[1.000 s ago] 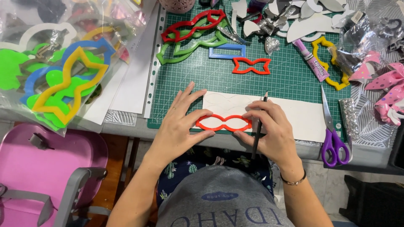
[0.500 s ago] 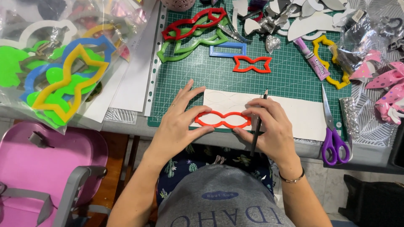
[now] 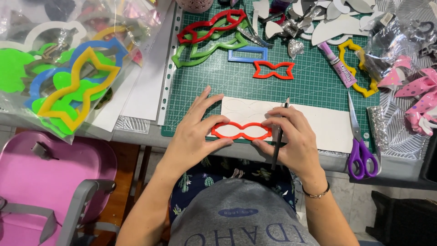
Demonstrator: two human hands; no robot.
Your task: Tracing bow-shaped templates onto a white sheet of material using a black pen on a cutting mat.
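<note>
Orange bow-shaped template [image 3: 241, 131] lying flat on white sheet [image 3: 318, 125], near edge of green cutting mat [image 3: 314, 77]. Left hand [image 3: 193, 136] pinning template's left lobe, thumb and forefinger pinched on the rim, other fingers fanned toward 12 o'clock. Right hand [image 3: 291, 141] steadying the right lobe with fingertips while clamping a dark pencil [image 3: 278, 141] between the fingers, tip toward 12 o'clock and off the sheet. Step in hand, by the look of it: placing the template before tracing. Next move likely calls for firm downward pressure from the left hand, and the pencil tip brought to the rim. Purple-handled scissors [image 3: 359, 146] at 3 o'clock of the template, small red template [image 3: 273, 69] at 12 o'clock, glue tube [image 3: 337, 66] toward 1 o'clock.
</note>
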